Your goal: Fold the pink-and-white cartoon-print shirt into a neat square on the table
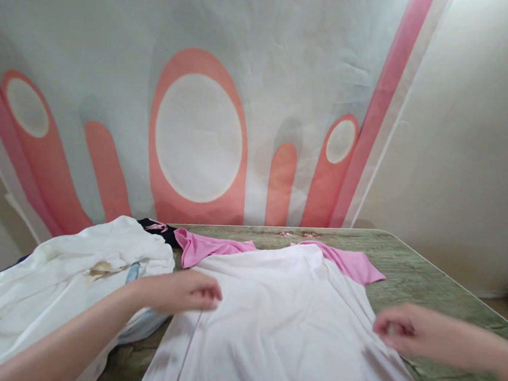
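Observation:
A white T-shirt (267,329) with pink sleeves lies spread out before me, its sleeves at the far end and its body running toward me. Over its left edge is my left hand (184,291), fingers curled in, with no cloth seen lifted in them. At the right edge of the shirt hovers my right hand (406,328), its fingers bent toward the thumb and slightly blurred. The cloth beneath both hands lies fairly flat, with a few soft creases.
To the left sits a heap of white clothing (72,257), with a black garment (159,229) showing behind it. The wood-patterned table (441,298) ends at a pale edge on the right. A wall sheet with coral shapes (189,208) stands behind the table.

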The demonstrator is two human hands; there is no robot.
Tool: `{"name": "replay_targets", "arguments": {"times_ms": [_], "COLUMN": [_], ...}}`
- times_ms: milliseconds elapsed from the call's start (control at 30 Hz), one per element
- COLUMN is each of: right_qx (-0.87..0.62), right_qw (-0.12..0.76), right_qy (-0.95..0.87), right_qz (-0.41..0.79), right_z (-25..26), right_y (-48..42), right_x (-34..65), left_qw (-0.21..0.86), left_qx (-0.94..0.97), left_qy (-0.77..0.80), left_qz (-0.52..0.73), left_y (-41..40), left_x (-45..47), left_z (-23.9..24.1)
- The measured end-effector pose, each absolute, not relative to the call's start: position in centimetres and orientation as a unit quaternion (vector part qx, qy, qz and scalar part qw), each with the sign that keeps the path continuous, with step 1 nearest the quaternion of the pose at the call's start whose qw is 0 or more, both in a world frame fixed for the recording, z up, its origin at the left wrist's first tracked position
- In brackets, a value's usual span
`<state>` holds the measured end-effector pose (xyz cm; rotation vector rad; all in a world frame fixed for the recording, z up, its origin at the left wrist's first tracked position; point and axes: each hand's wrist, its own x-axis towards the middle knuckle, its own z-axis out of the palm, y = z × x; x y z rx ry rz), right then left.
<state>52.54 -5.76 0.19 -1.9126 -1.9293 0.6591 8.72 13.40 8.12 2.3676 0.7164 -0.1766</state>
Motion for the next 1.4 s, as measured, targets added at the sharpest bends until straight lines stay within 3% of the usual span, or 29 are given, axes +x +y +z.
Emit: {"name": "replay_targets", "arguments": {"times_ms": [133, 233, 533, 800, 1067, 1400], "right_qx": [-0.643, -0.669, -0.637, -0.641, -0.638, -0.6], "right_qw": [0.226, 0.282, 0.268, 0.317, 0.479, 0.42], "right_qy": [-0.71, -0.679, -0.711, -0.69, -0.589, -0.676], "right_qz": [0.175, 0.106, 0.128, 0.113, 0.127, 0.084], "right_z": [3.0, 1.0, -4.0, -2.3, 2.0, 4.6], "right_y": [7.5, 14.4, 19.1, 18.4, 16.8, 13.2], "right_x": [51.3, 50.9, 51.0, 53.4, 56.0, 55.8], "left_qw": [0.187, 0.161, 0.142, 0.127, 0.127, 0.157], "left_qx": [0.908, 0.899, 0.907, 0.875, 0.842, 0.85], "left_qy": [0.359, 0.388, 0.361, 0.354, 0.318, 0.283], "left_qz": [0.105, 0.12, 0.165, 0.305, 0.418, 0.415], "left_y": [22.9, 27.2, 29.2, 29.5, 28.8, 26.3], "left_x": [16.0, 19.2, 18.1, 17.3, 16.4, 16.1], "left_z": [4.3, 1.2, -2.2, 0.8, 6.5, 8.5]}}
